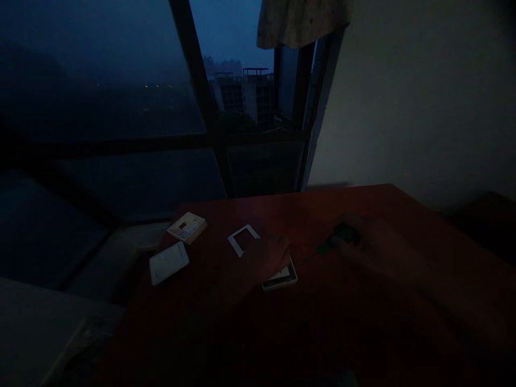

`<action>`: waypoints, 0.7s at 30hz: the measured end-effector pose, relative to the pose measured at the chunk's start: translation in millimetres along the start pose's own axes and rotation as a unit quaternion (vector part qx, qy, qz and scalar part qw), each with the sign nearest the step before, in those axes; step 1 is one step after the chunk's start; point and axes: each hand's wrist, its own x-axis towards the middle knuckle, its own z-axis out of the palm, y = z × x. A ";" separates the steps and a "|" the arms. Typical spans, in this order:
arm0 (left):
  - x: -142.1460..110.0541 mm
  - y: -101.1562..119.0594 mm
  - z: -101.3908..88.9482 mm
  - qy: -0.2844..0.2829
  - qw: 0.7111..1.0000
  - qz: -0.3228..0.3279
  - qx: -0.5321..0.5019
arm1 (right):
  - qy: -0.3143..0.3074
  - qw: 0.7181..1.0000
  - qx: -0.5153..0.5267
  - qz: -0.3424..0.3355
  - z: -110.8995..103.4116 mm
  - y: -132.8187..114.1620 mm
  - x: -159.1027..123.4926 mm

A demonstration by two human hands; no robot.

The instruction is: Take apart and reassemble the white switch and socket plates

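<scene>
In dim light, my right hand (360,239) is wrapped round the handle of a screwdriver (324,246) with green and black on it. Its thin shaft points left and down towards a square, white-edged piece with a dark inside (284,277), which looks like part of a wall switch or socket. My left hand (268,255) lies over the upper left of that piece, fingers curled against it and hiding much of it. The screwdriver's tip is hard to make out. Just beyond the left hand lies a thin white square frame (235,245), partly covered by the hand.
A white panel (169,263) and a thicker white square piece with a small opening (195,232) lie at the left edge of the reddish-brown table (298,207). Windows (133,107) rise behind the table, and a pale wall (403,107) stands at the right.
</scene>
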 end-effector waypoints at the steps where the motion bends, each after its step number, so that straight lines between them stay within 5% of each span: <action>1: -4.5 -3.4 -1.3 0.013 1.000 -0.012 -0.001 | 0.001 1.000 0.001 0.001 0.6 0.5 -0.8; 4: -27.1 -18.5 0.5 0.065 0.995 -0.067 -0.027 | 0.001 1.000 0.011 0.008 3.0 3.0 -3.8; 9: -92.1 -58.6 22.1 0.206 0.941 -0.232 -0.133 | -0.001 1.000 0.022 0.015 8.5 11.0 -7.7; 15: -154.2 -91.9 44.8 0.172 0.937 -0.287 -0.097 | -0.008 0.999 0.014 0.028 13.9 19.1 -9.8; 21: -156.4 -89.2 47.9 0.138 0.939 -0.309 -0.057 | 0.011 1.000 -0.001 0.026 16.0 23.4 -11.1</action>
